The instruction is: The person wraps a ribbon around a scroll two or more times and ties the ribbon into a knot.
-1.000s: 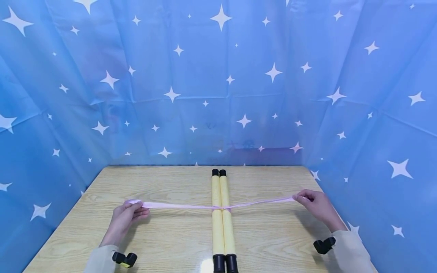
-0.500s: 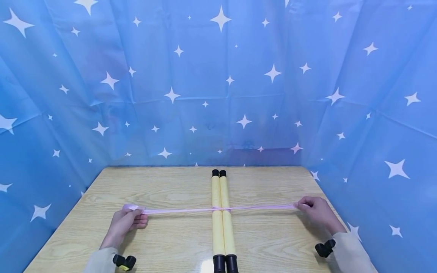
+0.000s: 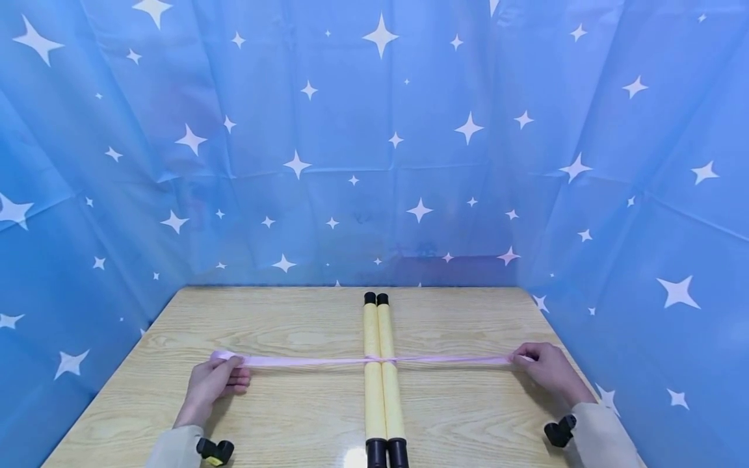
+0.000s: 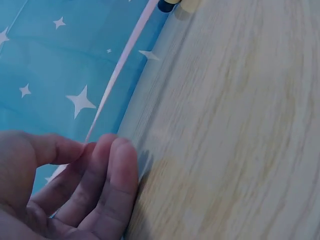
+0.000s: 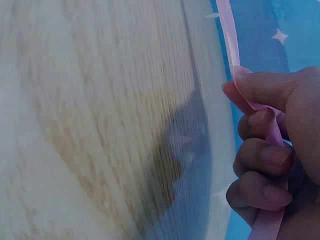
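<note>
Your left hand (image 4: 80, 195) pinches the pink ribbon (image 4: 119, 67) between thumb and finger.
Ribbon runs straight up, near dark cap (image 4: 165, 6); wooden tabletop (image 4: 230, 125) right, blue starred cloth (image 4: 35, 60) left.

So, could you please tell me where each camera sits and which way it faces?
Head: worn on the head, facing forward and down at the pink ribbon and two yellow rods; left hand, right hand and sleeves show.
Left wrist: worn there, facing the left hand pinching the ribbon.
Right wrist: worn there, facing the right hand gripping the ribbon.
Both wrist views share the wood-grain tabletop and star-print curtain.
</note>
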The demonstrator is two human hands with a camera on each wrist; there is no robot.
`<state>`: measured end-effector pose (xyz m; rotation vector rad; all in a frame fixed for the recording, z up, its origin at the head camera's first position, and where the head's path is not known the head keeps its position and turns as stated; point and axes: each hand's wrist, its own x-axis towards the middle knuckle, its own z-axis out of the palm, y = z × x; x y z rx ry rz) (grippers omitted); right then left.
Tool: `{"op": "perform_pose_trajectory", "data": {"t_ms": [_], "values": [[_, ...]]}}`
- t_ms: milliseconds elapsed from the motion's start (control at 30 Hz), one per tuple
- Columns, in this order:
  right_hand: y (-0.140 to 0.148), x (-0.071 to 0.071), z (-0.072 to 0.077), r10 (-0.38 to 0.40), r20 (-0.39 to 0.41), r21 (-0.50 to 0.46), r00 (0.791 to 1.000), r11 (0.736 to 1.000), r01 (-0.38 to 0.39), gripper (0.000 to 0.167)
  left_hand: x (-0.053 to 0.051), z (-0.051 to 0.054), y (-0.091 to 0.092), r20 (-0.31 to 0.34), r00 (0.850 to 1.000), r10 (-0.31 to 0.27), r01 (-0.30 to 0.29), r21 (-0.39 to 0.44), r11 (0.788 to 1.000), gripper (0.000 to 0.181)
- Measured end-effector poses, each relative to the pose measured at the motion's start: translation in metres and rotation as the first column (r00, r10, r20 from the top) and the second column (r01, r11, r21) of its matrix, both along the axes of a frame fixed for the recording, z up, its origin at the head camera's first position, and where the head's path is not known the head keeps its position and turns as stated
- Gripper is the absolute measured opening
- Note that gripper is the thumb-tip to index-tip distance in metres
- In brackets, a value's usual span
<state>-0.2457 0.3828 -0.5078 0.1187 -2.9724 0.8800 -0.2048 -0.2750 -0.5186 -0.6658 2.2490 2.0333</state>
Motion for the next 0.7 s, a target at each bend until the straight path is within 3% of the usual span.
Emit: {"op": "perform_pose_trajectory", "data": {"t_ms": [233, 467, 600, 700], "values": [[0.009, 0.002, 0.009, -0.034, 0.019, 0.012, 0.999, 0.999, 0.034, 0.018, 0.001, 0.0, -0.017, -0.032, 0.992, 0.12, -0.118, 0.074, 0.99, 0.044], [0.026, 0.006, 0.016, -0.07, -0.028, 0.078, 0.997, 0.994, 0.072, 0.019, 0.007, 0.002, -0.04, -0.063, 0.962, 0.264, -0.257, 0.108, 0.96, 0.027], [0.034, 0.01, 0.015, -0.086, -0.046, 0.092, 0.995, 0.992, 0.09, 0.025, 0.014, 0.005, -0.052, -0.038, 0.943, 0.329, -0.33, -0.027, 0.943, 0.046], [0.036, 0.014, 0.014, -0.089, -0.06, 0.09, 0.994, 0.991, 0.094, 0.035, 0.017, 0.009, -0.056, -0.04, 0.939, 0.34, -0.341, -0.218, 0.914, 0.059]]}}
